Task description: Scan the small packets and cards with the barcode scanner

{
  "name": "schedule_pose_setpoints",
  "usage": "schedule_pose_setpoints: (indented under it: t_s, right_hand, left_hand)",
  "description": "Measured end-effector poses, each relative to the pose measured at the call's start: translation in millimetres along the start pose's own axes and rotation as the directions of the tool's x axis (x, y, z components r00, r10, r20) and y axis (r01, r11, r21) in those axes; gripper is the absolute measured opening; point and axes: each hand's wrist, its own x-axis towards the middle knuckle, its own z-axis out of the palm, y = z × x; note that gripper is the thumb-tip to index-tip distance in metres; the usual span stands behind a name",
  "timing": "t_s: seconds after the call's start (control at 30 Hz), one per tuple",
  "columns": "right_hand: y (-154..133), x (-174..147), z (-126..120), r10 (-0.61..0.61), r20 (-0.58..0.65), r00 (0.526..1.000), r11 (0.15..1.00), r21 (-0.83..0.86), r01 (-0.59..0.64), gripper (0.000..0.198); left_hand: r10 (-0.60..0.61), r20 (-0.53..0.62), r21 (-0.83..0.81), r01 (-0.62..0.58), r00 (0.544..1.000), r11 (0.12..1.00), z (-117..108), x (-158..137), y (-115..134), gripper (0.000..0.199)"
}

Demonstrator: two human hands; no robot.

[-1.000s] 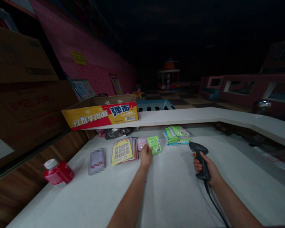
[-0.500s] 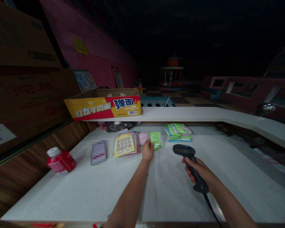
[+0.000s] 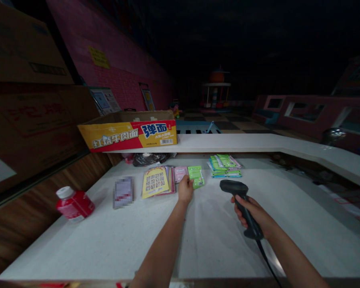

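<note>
Mostly, trouble would come from crowding toward the far edge of the pale surface (image 3: pixel 108 244); on the ledge (image 3: pixel 243 141) over that edge, an open carton (image 3: pixel 132 136) sits at the left, where a hard knock might shift it. The right hand (image 3: pixel 259 216) has its grip wrapped around the handle of a dark scanner (image 3: pixel 241 193), raised over the surface right of its middle; the cable (image 3: pixel 267 258) runs toward the near edge, and a snag there could jerk the aim. A red bottle (image 3: pixel 76 206) is near the left edge; a wide elbow could topple or roll it. Near the far edge, a loose pile of packets (image 3: pixel 224 168) could slump if the scanner's head brushed it; the fanned cards (image 3: pixel 156 182) could slide if nudged. The left hand (image 3: pixel 185 191) has a narrow grip touching the green packet (image 3: pixel 197 176), just beside a pink packet (image 3: pixel 180 173); pinching or merely pressing, I cannot tell; glossy film could slip, wrinkle or glare, spoiling a reading.
</note>
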Motion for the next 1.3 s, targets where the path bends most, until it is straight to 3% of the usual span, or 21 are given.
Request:
schedule_pose_setpoints:
  t_s: [0.2,0.43,0.53,0.67,0.83,1.03,1.3]
  right_hand:
    - [7.5,31.1,-34.0,-0.005,0.040,0.999,0.957,0.290,-0.006,0.034]
    - [20.6,56.0,-68.4,-0.055,0.222,0.974,0.720,0.684,-0.115,0.025]
    - [21.1,59.7,-70.9,-0.047,0.267,0.963,0.670,0.723,-0.168,0.022]
    - [22.9,65.4,-71.7,-0.037,0.284,0.958,0.667,0.721,-0.188,0.022]
    - [25.6,71.3,-72.5,-0.009,0.270,0.963,0.663,0.722,-0.196,0.023]
    - [26.9,71.8,-69.6,0.002,0.258,0.966,0.637,0.744,-0.200,0.025]
    - [29.1,76.3,-66.3,0.019,0.235,0.972,0.643,0.741,-0.192,0.026]
  left_hand:
    - [0.009,0.012,-0.040,-0.009,1.000,0.999,1.7,1.7,-7.1,0.012]
    - [0.061,0.034,-0.212,-0.052,0.998,0.976,2.4,4.2,-13.3,0.014]
    - [0.043,0.068,-0.360,-0.015,0.997,0.933,2.2,3.8,-12.9,0.027]
    - [-0.035,0.086,-0.517,0.075,0.996,0.853,2.6,4.3,-4.8,0.040]
    - [-0.157,0.102,-0.627,0.186,0.982,0.757,21.3,21.5,30.2,0.045]
    - [-0.439,0.075,-0.435,0.425,0.896,0.794,70.0,61.4,81.2,0.025]
    - [-0.391,-0.043,-0.264,0.367,0.919,0.892,111.8,98.5,91.3,0.009]
